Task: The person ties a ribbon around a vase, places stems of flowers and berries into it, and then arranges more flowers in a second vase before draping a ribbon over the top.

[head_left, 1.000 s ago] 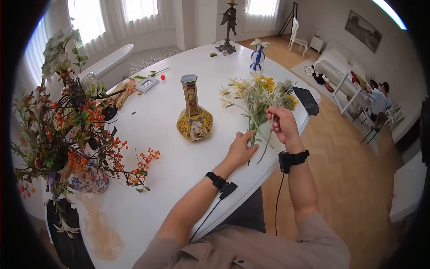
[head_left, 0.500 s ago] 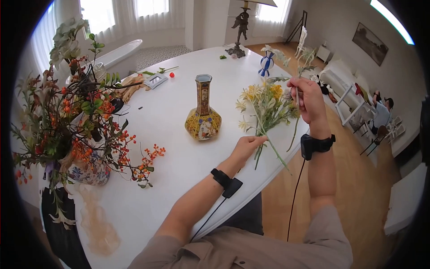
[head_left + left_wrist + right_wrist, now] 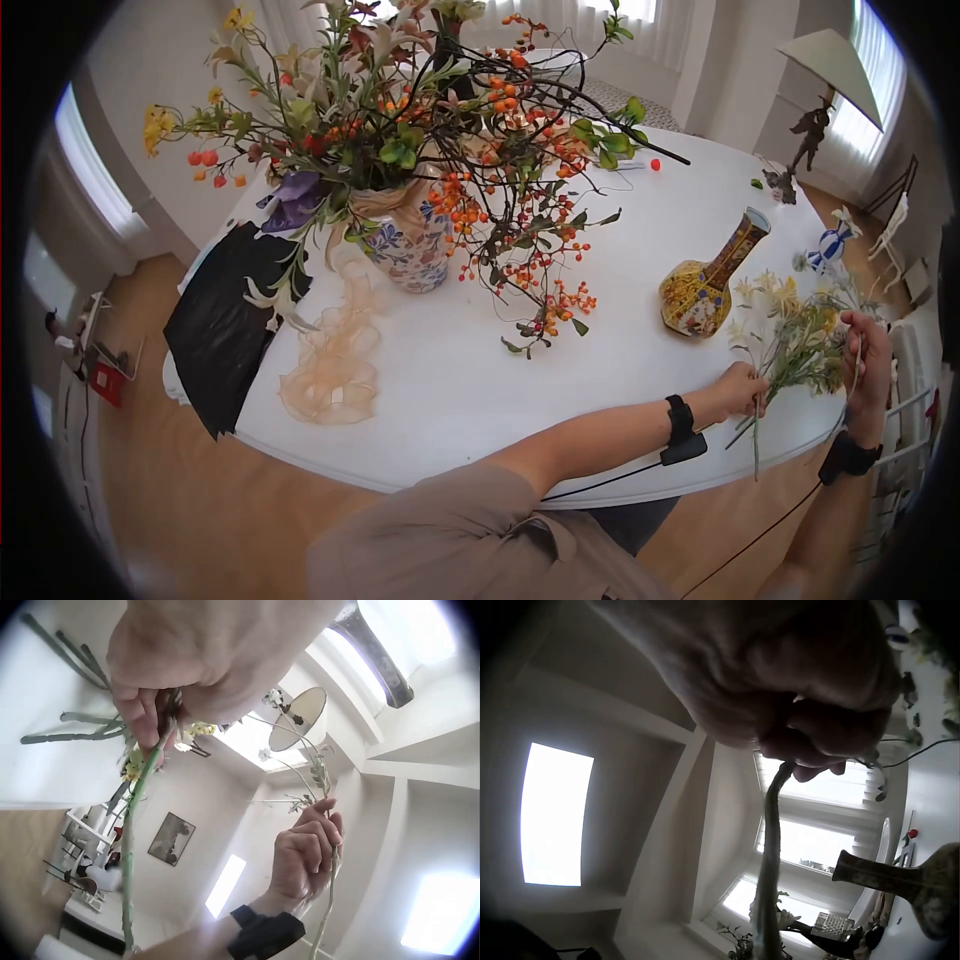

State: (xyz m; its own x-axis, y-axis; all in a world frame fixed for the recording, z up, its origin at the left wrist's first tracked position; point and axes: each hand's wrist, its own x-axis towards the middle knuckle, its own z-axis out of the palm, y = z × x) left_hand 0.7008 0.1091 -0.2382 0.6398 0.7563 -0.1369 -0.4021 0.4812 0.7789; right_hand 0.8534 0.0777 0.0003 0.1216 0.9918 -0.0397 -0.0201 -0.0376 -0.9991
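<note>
Head view swung leftward since half a second ago: gilt floral bottle vase [image 3: 695, 298] gone from mid-frame to right of frame, orange-berry branches [image 3: 468, 212] from far left to upper middle. Both hands now at right of frame.

Left hand [image 3: 742, 388] pinches a green stem [image 3: 129, 859], which hangs down past the fingers in the left wrist view; whether it holds others, cannot tell. Right hand [image 3: 868, 360], at right edge, grips a thin pale-flowered stem [image 3: 328, 900], running roughly upright.

Yellow-and-white flower bunch [image 3: 803, 348] on white table [image 3: 470, 375] between the hands, long axis lower left to upper right: cut ends by left hand, blooms toward right hand.

Key relation: vase beyond the left hand, up and slightly left in frame, mouth toward upper right. Left hand the nearer; right hand across the bunch from it.
</note>
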